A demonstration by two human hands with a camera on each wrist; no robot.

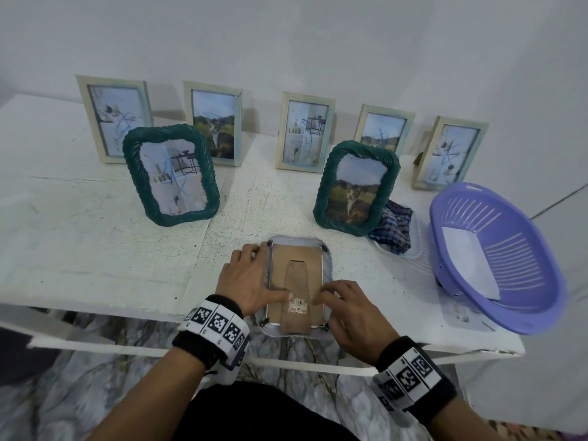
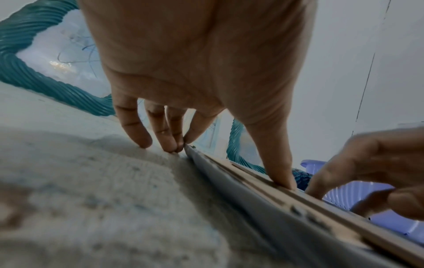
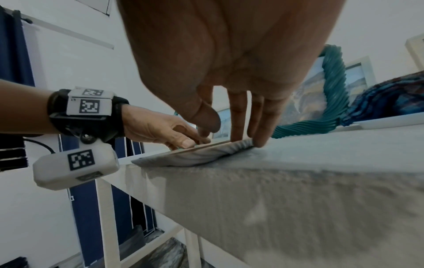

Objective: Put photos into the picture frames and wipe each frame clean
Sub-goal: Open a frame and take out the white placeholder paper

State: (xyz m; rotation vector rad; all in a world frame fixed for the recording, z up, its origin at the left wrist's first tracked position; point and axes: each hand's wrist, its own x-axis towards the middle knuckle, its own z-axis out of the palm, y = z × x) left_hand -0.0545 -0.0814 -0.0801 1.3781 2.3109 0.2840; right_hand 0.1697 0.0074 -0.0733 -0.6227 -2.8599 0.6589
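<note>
On the white table (image 1: 95, 249), flat hands press a face-down frame (image 1: 296, 265); basket (image 1: 525, 316) holds paper (image 1: 467, 262).

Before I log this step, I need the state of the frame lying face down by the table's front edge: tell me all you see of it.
The frame lies flat, face down, its pale ribbed border showing around a brown board back with a folded easel stand and a barcode sticker. Small dark clips sit at its corners. The left hand presses its left side, thumb on the board; the right hand touches its near right edge.
</note>
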